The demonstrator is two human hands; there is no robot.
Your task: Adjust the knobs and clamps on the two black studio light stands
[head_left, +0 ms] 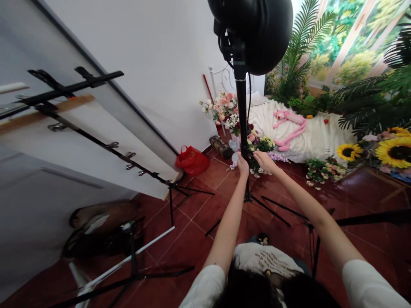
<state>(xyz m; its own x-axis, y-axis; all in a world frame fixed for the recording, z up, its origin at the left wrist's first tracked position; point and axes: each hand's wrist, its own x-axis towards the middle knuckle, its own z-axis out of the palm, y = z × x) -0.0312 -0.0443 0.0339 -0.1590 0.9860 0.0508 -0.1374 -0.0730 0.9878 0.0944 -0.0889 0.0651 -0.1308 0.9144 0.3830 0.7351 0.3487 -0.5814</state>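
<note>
A black light stand (241,115) rises upright in front of me with a large black studio lamp (257,30) on top. My left hand (243,164) is closed around the stand at its dark collar (245,152). From the other side, my right hand (263,160) pinches at the same collar; the small part under its fingertips is mostly hidden. A thin cable hangs from the lamp along the pole. Below my hands, the stand's tripod legs (269,210) spread over the red tiled floor.
Left of me, a clip-fitted black crossbar (102,136) supports a white board. A red bag (192,160) lies by the wall. Ahead, a white-draped bed (321,137) holds a pink plush toy (290,124). Sunflowers (396,152) and another stand (313,231) are at right.
</note>
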